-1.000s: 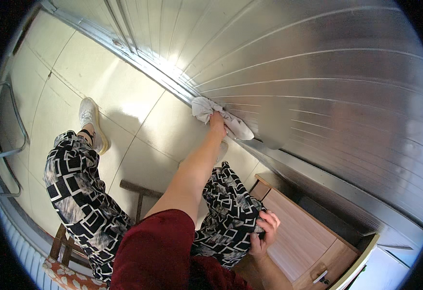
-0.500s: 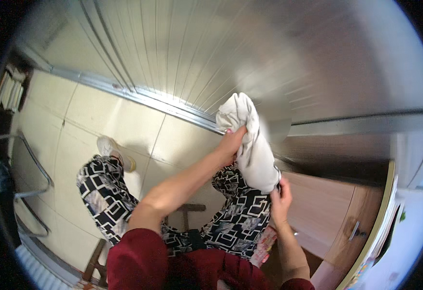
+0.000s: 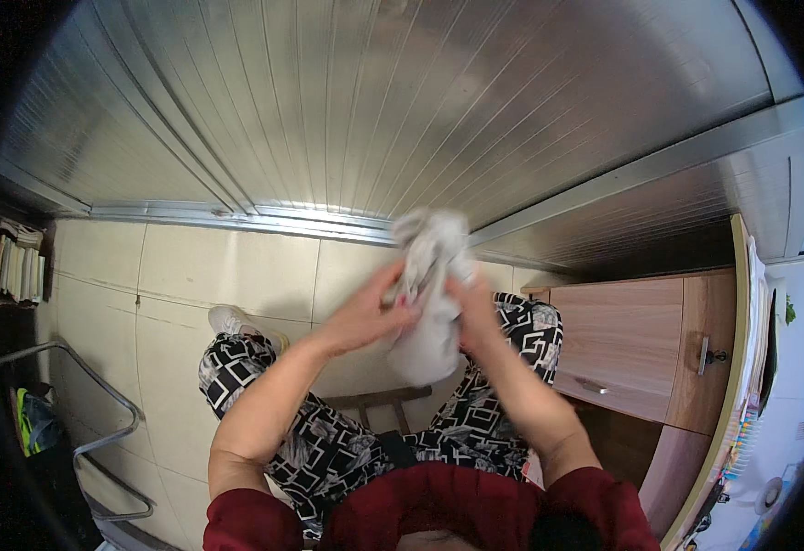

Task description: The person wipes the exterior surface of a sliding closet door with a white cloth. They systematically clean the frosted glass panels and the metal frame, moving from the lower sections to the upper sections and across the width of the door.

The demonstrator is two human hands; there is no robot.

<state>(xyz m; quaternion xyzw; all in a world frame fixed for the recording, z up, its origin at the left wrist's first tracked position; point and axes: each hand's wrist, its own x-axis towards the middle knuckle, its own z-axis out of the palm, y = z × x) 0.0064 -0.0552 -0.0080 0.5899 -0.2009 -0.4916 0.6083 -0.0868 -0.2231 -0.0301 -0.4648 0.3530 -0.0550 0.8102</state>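
Note:
A crumpled white cloth hangs between my hands above my lap, blurred by motion. Its upper end is bunched and creased, and the lower end is rounded and smoother. At its left side my left hand is closed on the folds, thumb and fingertips against the fabric. My right hand grips the right side, its fingers partly hidden by the cloth. Below are my legs in black and white patterned trousers, with a pale shoe on the tiled floor at the left.
Ahead stands a ribbed metallic panel wall with a metal floor track. A wooden cabinet with a key in its door is close on my right. To the left are a bent metal tube frame and a shelf of books.
The cloth has moved left and down, now more bunched up. My right hand has come up from its lower end to its upper right side. The view has turned and levelled.

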